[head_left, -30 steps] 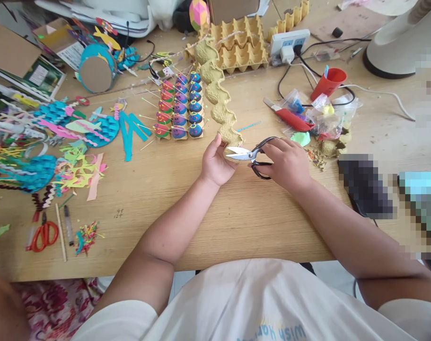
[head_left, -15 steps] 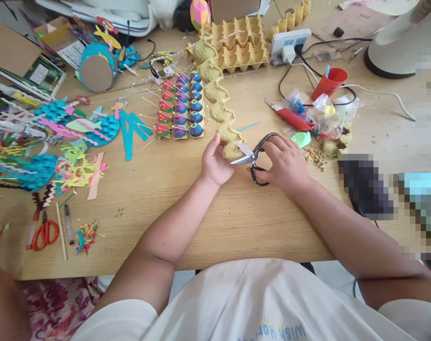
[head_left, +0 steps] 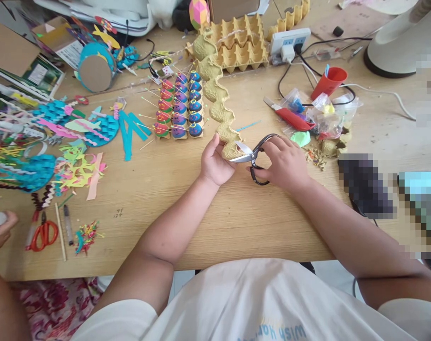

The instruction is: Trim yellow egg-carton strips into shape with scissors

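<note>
Egg-carton strip (head_left: 215, 91) has its near end held by the left hand (head_left: 216, 165); at that end, the right hand (head_left: 286, 162) grips scissors (head_left: 252, 157), blades apart.

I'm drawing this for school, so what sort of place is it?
Probably a craft table, in a home or small workshop; I can't tell which. You can see painted egg-carton cups in rows, colourful paper scraps, and a right hand holding black-handled scissors at a plain egg-carton strip.

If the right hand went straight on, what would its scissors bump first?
Probably the near end of the egg-carton strip, then the left hand behind it, though depth is unclear.
</note>
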`<act>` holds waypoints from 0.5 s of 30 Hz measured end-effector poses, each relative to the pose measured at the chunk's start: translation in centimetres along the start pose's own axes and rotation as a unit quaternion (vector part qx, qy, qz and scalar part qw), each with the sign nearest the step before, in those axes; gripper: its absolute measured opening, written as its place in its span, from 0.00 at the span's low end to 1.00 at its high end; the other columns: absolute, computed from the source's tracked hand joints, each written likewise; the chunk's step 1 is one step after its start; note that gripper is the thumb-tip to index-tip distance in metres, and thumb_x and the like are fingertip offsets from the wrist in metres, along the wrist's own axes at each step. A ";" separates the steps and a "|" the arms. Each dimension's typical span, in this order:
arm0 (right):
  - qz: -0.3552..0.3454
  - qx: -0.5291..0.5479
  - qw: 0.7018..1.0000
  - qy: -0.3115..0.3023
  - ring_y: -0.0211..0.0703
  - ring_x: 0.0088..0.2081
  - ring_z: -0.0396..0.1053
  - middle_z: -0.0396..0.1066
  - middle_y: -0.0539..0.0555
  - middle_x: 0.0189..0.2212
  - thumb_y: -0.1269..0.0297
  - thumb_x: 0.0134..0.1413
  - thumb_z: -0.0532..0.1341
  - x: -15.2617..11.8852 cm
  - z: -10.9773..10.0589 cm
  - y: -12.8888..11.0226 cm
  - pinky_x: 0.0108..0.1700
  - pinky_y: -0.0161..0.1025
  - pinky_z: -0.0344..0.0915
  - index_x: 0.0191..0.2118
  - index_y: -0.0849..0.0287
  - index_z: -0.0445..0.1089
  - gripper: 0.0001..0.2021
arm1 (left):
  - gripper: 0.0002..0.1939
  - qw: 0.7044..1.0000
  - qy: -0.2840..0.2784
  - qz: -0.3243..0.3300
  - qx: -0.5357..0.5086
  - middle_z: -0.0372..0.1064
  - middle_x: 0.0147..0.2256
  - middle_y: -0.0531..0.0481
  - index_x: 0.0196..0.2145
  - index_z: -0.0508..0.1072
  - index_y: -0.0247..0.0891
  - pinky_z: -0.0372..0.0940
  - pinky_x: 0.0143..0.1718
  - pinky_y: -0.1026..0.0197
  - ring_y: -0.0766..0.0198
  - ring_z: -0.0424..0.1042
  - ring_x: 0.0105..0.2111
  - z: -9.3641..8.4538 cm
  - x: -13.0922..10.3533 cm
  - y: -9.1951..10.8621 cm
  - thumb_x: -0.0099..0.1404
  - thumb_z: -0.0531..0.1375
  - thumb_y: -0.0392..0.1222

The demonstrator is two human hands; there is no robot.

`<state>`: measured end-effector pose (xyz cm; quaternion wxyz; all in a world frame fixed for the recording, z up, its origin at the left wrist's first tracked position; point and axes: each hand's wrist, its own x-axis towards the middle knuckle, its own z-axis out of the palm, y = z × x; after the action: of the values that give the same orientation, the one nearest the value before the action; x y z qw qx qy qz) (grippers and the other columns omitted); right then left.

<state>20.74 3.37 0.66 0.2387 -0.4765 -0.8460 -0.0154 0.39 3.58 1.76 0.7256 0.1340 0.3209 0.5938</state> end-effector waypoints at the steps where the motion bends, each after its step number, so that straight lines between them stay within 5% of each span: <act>1: 0.003 -0.001 1.000 -0.001 0.61 0.50 0.72 0.79 0.63 0.47 0.49 0.57 0.68 0.0 0.0 0.0 0.47 0.49 0.63 0.47 0.56 0.75 0.19 | 0.22 1.000 0.002 -0.001 0.002 0.83 0.35 0.53 0.42 0.80 0.43 0.76 0.39 0.65 0.65 0.84 0.37 0.0 0.0 0.0 0.81 0.51 0.54; 15: 0.033 -0.013 0.999 0.004 0.55 0.41 0.72 0.78 0.60 0.37 0.48 0.62 0.68 0.3 -0.2 0.2 0.41 0.46 0.56 0.39 0.56 0.75 0.15 | 0.21 0.999 0.034 0.006 0.022 0.85 0.40 0.53 0.48 0.82 0.48 0.75 0.41 0.65 0.62 0.84 0.45 -0.5 0.5 0.0 0.81 0.51 0.56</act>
<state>20.85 3.71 0.93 0.2363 -0.5069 -0.8287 -0.0205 0.14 3.92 1.21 0.7074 0.1312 0.3578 0.5953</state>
